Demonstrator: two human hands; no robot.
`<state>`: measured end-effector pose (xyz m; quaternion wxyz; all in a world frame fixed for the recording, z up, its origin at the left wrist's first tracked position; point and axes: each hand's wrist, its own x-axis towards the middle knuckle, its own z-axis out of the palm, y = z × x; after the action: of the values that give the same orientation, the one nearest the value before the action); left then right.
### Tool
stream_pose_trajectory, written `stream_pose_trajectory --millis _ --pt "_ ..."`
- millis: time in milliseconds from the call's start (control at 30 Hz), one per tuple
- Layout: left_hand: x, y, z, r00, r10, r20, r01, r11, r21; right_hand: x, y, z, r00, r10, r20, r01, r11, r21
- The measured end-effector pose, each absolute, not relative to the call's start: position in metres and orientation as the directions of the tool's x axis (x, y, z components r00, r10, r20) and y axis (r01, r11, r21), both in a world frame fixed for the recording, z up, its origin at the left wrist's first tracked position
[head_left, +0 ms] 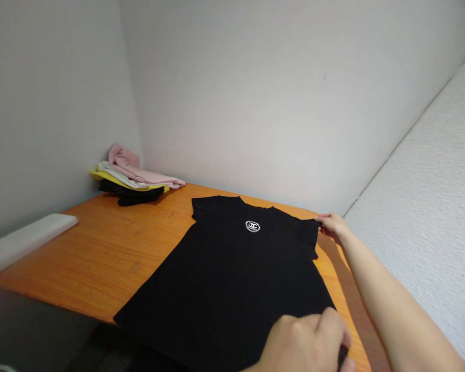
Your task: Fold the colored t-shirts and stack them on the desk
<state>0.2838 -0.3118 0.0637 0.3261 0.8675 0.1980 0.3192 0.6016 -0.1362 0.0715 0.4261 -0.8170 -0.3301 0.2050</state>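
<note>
A black T-shirt (pixel 225 279) with a small white round logo lies spread flat on an orange wooden table (pixel 112 248), neck toward the far wall. My right hand (pixel 331 225) reaches to the far right and pinches the shirt's right sleeve edge. My left hand (pixel 310 343) sits low in the frame, fingers curled closed on the shirt's lower right side edge near the hem.
A stack of folded clothes (pixel 134 178), pink, white, yellow and black, sits in the far left corner. A flat white object (pixel 23 240) lies at the table's left edge. Walls close in behind and on the right.
</note>
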Motion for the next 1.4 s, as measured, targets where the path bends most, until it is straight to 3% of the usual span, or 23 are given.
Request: stream_pose_trajectory --millis 100,233,400,500,600,700,800,967,1067,1200,1300,1400 --pt "0.247 -0.302 0.091 0.628 0.727 0.277 0.037 -0.384 0.923 0.566 -0.123 0.096 0.699 0.715 -0.029 0.280 -0.311 -0.908" --pt "0.193 -0.289 0.103 0.491 0.858 0.151 -0.143 -0.092 0.985 0.504 -0.083 0.130 0.646 0.763 0.024 0.241 -0.174 -0.955" --pt "0.117 -0.272 0.085 0.224 0.969 0.105 -0.145 -0.073 0.987 0.403 -0.006 0.149 0.552 0.829 0.092 0.253 -0.062 -0.965" --pt "0.070 -0.266 0.062 0.026 0.996 0.085 0.095 -0.087 0.992 0.339 0.035 0.130 0.488 0.871 0.062 0.271 -0.084 -0.959" --pt "0.035 -0.265 0.040 -0.064 0.993 0.096 0.441 -0.058 0.896 0.288 0.059 0.091 0.437 0.899 -0.036 0.290 -0.179 -0.940" --pt "0.020 -0.263 0.029 -0.005 0.996 0.094 0.603 -0.072 0.794 0.259 0.065 0.054 0.407 0.906 -0.115 0.327 -0.263 -0.908" --pt "0.018 -0.262 0.027 0.068 0.994 0.088 0.652 -0.111 0.750 0.251 0.067 0.040 0.394 0.912 -0.111 0.396 -0.278 -0.875" --pt "0.012 -0.262 0.023 0.158 0.984 0.088 0.754 -0.178 0.633 0.250 0.071 0.062 0.308 0.951 -0.016 0.562 -0.196 -0.803" --pt "0.004 -0.261 0.021 0.212 0.937 0.277 0.798 -0.330 0.504 0.255 0.063 0.072 0.250 0.967 0.042 0.692 -0.148 -0.706" --pt "0.002 -0.253 0.012 0.280 0.741 0.611 0.822 -0.514 0.247 0.267 0.034 0.056 0.242 0.965 0.098 0.846 -0.160 -0.508" --pt "0.008 -0.252 -0.007 0.439 0.606 0.663 0.770 -0.634 0.070 0.272 0.012 0.030 0.198 0.979 0.047 0.908 -0.165 -0.385" --pt "0.016 -0.257 -0.015 0.496 0.584 0.642 0.749 -0.662 0.024 0.272 0.001 0.010 0.140 0.990 -0.001 0.943 -0.134 -0.303"
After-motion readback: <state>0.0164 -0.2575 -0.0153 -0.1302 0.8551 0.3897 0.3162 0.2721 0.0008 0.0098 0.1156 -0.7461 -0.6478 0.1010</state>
